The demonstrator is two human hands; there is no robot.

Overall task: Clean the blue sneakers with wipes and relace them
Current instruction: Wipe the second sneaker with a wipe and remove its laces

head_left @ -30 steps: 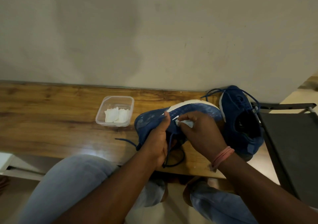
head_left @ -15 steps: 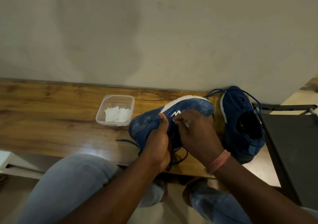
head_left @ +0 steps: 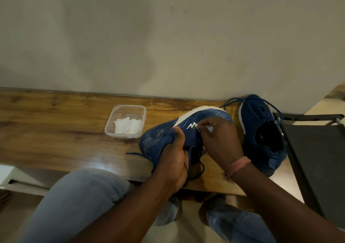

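A blue sneaker (head_left: 160,138) with a white sole lies tilted on its side on the wooden bench (head_left: 56,130), toe to the left. My left hand (head_left: 175,158) grips it near the tongue, thumb on the upper. My right hand (head_left: 218,140) presses a white wipe (head_left: 203,128) against the sneaker's side, beside the white logo; the wipe is mostly hidden under the fingers. Loose dark blue laces (head_left: 196,171) hang below the shoe. The second blue sneaker (head_left: 261,130) stands at the bench's right end, its laces loose.
A clear plastic tub (head_left: 125,121) holding white wipes sits on the bench left of the held sneaker. A dark chair (head_left: 317,158) stands at the right. A plain wall rises behind the bench. My knees in grey trousers are below the bench edge.
The held sneaker has shifted left and tilted, showing its side logo. My right hand with the wipe moved along the sneaker's side. My left hand kept its grip.
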